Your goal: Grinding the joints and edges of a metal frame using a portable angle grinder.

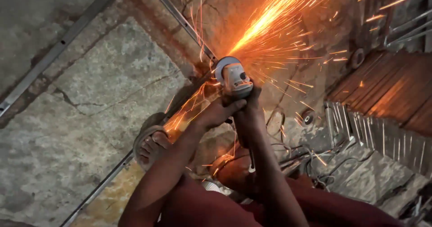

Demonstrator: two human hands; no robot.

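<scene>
Sparking orange grinder (235, 77) on metal strip (184, 24)

a second metal strip (54, 51) lay across the stone floor (90, 101) at upper left; cut metal pieces (382, 132) sat at right, tangled wire (310, 159) beside them.

Both hands (234, 112) are packed close around the angle grinder (236, 79), so there is little room between them. From the grinder, a dense fan of sparks (274, 24) blocks the way toward one o'clock, and a thinner spray crosses at seven o'clock. A long steel strip (180, 18) runs from eleven o'clock through to seven, pinned by a sandalled foot (150, 146) at eight. At three and four o'clock lie rows of cut metal pieces (382, 137), with tangled cable (306, 157) at five. Open stone floor (90, 96) spreads from eight to ten o'clock, crossed only by a second steel strip (49, 56) well apart at ten.
</scene>
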